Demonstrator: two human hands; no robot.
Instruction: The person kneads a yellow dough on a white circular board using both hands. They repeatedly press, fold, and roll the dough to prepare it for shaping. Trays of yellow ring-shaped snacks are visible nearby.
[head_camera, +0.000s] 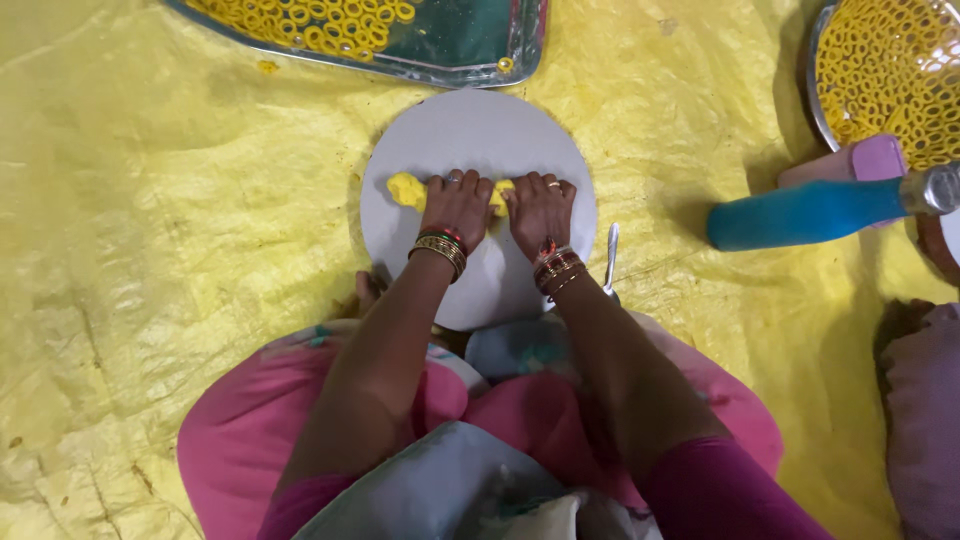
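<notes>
most of the yellow dough (406, 190) is tucked away under the palms, only a lump poking out past the left hand (458, 205) and a sliver showing between the two hands. the right hand (541, 209) sits just beside the left, both pressed flat, fingers curled down over the dough on the round white board (470, 125). a metal tray (470, 40) of yellow rings is cut off at the top edge, a round tray (885, 70) at the right corner too. a spoon (611, 258) lies at the board's right rim, half hidden. the blue handle (800, 215) runs out of frame, all on yellow sheeting (150, 250).
</notes>
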